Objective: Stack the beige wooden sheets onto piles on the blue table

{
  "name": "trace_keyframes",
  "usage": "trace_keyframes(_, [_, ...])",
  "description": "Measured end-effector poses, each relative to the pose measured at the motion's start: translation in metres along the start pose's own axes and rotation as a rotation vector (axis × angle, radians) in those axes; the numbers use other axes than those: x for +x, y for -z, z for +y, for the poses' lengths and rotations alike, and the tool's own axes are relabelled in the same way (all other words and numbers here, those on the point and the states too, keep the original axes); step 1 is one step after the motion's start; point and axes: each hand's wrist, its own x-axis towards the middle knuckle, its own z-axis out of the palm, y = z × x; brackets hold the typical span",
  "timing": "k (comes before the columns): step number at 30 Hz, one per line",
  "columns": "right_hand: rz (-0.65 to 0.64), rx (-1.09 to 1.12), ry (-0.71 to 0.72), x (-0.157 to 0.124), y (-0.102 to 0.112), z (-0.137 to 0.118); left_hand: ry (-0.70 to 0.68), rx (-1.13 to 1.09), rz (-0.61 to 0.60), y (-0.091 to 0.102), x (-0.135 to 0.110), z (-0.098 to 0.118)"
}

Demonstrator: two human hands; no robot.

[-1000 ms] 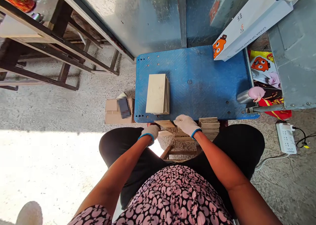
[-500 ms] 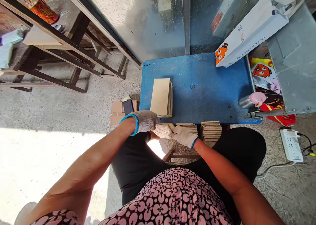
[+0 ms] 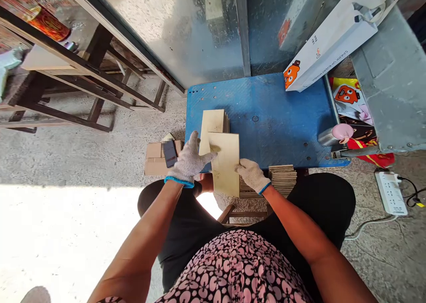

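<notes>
A thin pale wooden panel (image 3: 226,163) is held flat between both gloved hands above the near edge of the blue table (image 3: 276,121). My left hand (image 3: 189,159) grips its upper left corner with fingers spread over it. My right hand (image 3: 251,175) pinches its right edge. Just behind it, a stack of like panels (image 3: 213,121) lies on the table. Two more stacks of panels (image 3: 282,179) sit below the table's front edge, near my knees.
A white paper bag with an orange figure (image 3: 319,50) leans at the table's back right. A steel flask with a pink lid (image 3: 334,134) lies at the right edge. A cardboard box (image 3: 156,159) sits on the floor left; a power strip (image 3: 391,187) lies right. Wooden frames (image 3: 66,72) stand at the far left.
Both hands lifted one panel from the low stacks by my knees and turned it flat, up to the table's front edge. My left hand moved from gripping its end to its upper left corner.
</notes>
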Motion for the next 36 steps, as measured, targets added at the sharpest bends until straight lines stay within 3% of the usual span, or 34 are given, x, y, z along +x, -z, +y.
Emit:
trace_keyframes(4, [0.088, 0.134, 0.012, 0.006, 0.006, 0.006, 0.101, -0.096, -0.218, -0.058, -0.045, 0.001])
trace_keyframes(7, [0.112, 0.167, 0.001, 0.009, 0.006, 0.009, 0.081, -0.128, -0.172, -0.093, -0.061, 0.013])
trace_keyframes(11, [0.117, 0.138, -0.006, 0.011, 0.006, 0.015, 0.036, -0.073, -0.068, -0.11, -0.055, 0.033])
trace_keyframes(18, [0.207, 0.162, -0.034, 0.014, 0.005, 0.014, 0.086, -0.05, -0.09, -0.102, -0.041, 0.049])
trace_keyframes(23, [0.209, 0.433, -0.09, 0.014, 0.001, 0.006, 0.109, 0.015, -0.151, -0.068, -0.024, 0.042])
trace_keyframes(29, [0.186, 0.726, -0.224, 0.018, -0.006, 0.006, 0.252, 0.101, -0.109, -0.034, 0.026, 0.028])
trace_keyframes(32, [0.125, 0.793, -0.21, 0.019, -0.009, 0.007, 0.321, 0.128, -0.077, -0.033, 0.051, 0.022])
trace_keyframes(36, [0.123, 0.711, -0.216, 0.02, -0.011, 0.011, 0.366, 0.108, -0.057, -0.041, 0.074, 0.02])
